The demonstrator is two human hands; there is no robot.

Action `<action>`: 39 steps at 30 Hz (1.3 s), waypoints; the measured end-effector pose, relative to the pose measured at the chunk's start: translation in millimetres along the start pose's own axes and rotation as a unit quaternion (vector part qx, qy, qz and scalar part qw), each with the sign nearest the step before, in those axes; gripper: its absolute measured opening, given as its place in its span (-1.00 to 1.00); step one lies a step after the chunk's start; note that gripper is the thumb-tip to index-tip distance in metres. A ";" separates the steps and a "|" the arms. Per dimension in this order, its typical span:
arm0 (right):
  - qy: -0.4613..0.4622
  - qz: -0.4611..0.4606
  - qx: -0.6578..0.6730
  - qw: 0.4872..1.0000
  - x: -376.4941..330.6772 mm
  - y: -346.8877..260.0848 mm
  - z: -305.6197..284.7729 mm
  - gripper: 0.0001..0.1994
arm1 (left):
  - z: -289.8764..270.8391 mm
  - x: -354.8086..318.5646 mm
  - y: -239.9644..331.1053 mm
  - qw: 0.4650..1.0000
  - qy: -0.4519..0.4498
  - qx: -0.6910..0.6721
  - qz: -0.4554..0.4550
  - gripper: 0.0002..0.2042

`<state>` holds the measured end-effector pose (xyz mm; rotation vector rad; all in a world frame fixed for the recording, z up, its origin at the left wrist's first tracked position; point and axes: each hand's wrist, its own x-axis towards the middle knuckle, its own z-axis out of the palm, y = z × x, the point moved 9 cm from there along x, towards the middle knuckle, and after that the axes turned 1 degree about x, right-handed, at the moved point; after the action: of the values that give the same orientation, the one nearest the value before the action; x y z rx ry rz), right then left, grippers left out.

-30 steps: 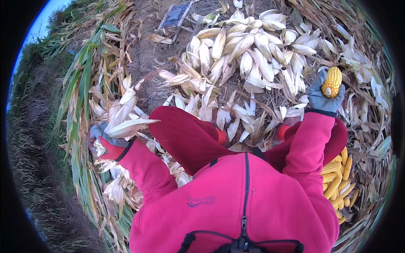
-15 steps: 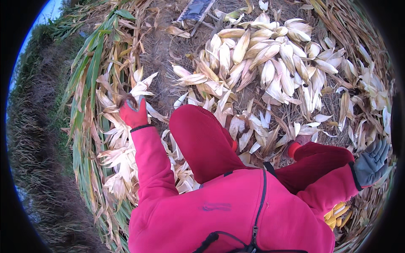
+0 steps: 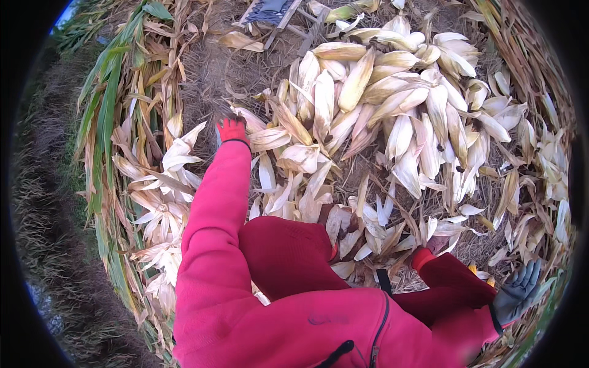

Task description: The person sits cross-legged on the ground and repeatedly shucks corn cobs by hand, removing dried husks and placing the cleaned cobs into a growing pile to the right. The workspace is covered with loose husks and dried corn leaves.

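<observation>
My left hand (image 3: 232,130), in a red glove, stretches forward from a pink sleeve to the near edge of a big pile of unhusked corn ears (image 3: 392,98); it touches a pale ear (image 3: 257,126) lying there, and whether the fingers have closed on it is hidden. My right hand (image 3: 518,288), in a grey glove, hangs low at the right with fingers spread and nothing in it. My red-trousered knees (image 3: 288,251) lie between the arms.
Torn pale husks (image 3: 165,184) litter the ground at my left and in front of my knees. Green and dry corn stalks (image 3: 110,92) lie along the left. A blue-grey object with a wooden frame (image 3: 273,12) sits at the top edge. Dry leaves ring the right side.
My right hand held a yellow husked cob one second ago; it has dropped down to the right and is now empty. My left hand moved from the husks at my side forward to the pile.
</observation>
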<state>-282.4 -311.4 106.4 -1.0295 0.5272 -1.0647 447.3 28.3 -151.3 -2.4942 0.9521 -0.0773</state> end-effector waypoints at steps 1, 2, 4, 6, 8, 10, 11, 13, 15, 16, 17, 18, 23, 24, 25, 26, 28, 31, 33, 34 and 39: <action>0.006 0.018 -0.033 0.999 4.3 6.1 7.8 -0.42 | 13.2 11.9 13.1 0.999 0.007 0.016 0.039 -0.46; 0.023 0.020 -0.043 0.999 7.9 10.7 10.1 -0.41 | 26.5 26.5 27.2 0.996 0.014 0.031 0.078 -0.51; 0.024 0.043 -0.048 0.998 17.3 23.9 20.6 -0.40 | 58.7 45.6 47.8 0.984 0.062 0.051 0.160 -0.70; -0.011 0.082 -0.041 0.996 33.4 37.3 42.0 -0.40 | 110.8 49.9 48.3 0.984 0.022 0.024 0.175 -0.73; -0.001 0.097 -0.071 0.993 35.9 43.6 42.9 -0.40 | 126.5 56.3 59.4 0.977 0.015 0.068 0.200 -0.75; 0.020 0.101 -0.114 0.988 38.5 49.2 44.3 -0.43 | 127.4 67.4 58.6 0.979 0.030 0.061 0.194 -0.75; 0.009 0.107 -0.114 0.988 40.1 52.1 47.7 -0.44 | 127.2 67.0 56.9 0.980 0.038 0.058 0.189 -0.75; -0.016 0.115 -0.114 0.987 42.6 53.6 51.7 -0.44 | 145.9 52.2 44.2 0.982 -0.064 0.088 0.157 -0.71; 0.007 0.112 -0.099 0.989 30.7 49.7 36.5 -0.36 | 129.6 37.9 40.1 0.979 -0.128 0.102 0.118 -0.61; 0.011 0.119 -0.098 0.988 33.5 50.1 42.7 -0.32 | 116.6 16.8 34.6 0.979 -0.160 0.093 0.084 -0.53; 0.014 0.100 -0.112 0.989 27.4 47.3 43.5 -0.31 | 71.4 4.3 37.4 0.983 -0.164 0.070 0.045 -0.41; 0.002 0.087 -0.115 0.990 26.2 44.6 44.2 -0.30 | 73.3 -11.5 5.2 0.981 -0.183 0.018 -0.064 -0.31; -0.008 0.084 -0.103 0.991 16.6 37.6 26.8 -0.32 | 109.7 -94.1 -158.8 0.869 -0.054 -0.346 -0.351 0.01; 0.044 0.110 -0.085 0.989 14.3 37.5 12.2 -0.36 | 108.8 -111.1 -182.7 0.862 -0.005 -0.356 -0.361 0.02; 0.051 0.105 -0.088 0.989 12.3 36.3 16.2 -0.37 | 100.5 -119.5 -195.2 0.870 0.023 -0.343 -0.353 0.03; 0.057 0.101 -0.091 0.989 11.1 36.4 19.7 -0.39 | 93.8 -124.5 -203.4 0.881 0.047 -0.325 -0.341 0.03; 0.031 0.061 -0.114 0.991 7.4 38.2 45.8 -0.40 | 61.0 -103.2 -159.1 0.916 -0.009 -0.304 -0.263 0.01; 0.095 0.084 -0.085 0.988 5.2 42.7 34.2 -0.35 | -6.4 -74.5 -47.5 0.958 -0.101 -0.250 -0.094 -0.05; 0.048 0.081 -0.085 0.992 7.6 45.3 49.3 -0.29 | -51.4 -61.8 27.9 0.982 -0.140 -0.124 0.029 -0.09; 0.020 0.082 -0.086 0.993 8.5 48.3 54.7 -0.28 | -61.2 -55.8 52.9 0.984 -0.131 -0.102 0.058 -0.12; 0.120 0.113 -0.128 0.978 1.6 53.7 64.4 -0.22 | 15.6 -35.0 82.0 0.965 -0.247 -0.055 0.064 -0.30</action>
<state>-207.0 -279.3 88.7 -1.0397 0.9761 -0.9378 373.6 3.7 -197.7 -2.3646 0.9101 0.6263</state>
